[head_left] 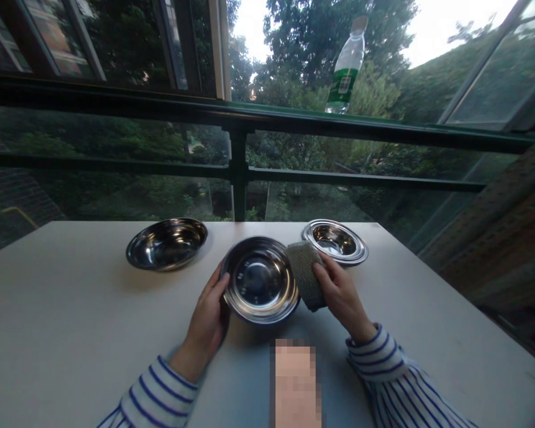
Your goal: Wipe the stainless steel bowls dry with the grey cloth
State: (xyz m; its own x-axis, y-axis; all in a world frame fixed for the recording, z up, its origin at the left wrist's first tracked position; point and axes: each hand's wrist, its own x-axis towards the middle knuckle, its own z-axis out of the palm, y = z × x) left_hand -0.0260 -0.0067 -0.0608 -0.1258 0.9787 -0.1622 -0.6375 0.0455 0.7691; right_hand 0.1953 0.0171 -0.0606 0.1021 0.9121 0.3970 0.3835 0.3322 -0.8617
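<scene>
A shiny steel bowl (257,279) is tilted up off the white table (62,333), its inside facing me. My left hand (208,321) grips its left rim, fingers curled round the edge. My right hand (339,294) presses a folded grey cloth (307,272) against the bowl's right rim, fingers closed on the cloth. Both sleeves are white with blue stripes.
A wider steel bowl (166,242) lies at the back left of the table. A small steel bowl with a broad rim (334,241) sits at the back right, just behind the cloth. A plastic bottle (346,66) stands on the dark window rail (267,122) beyond.
</scene>
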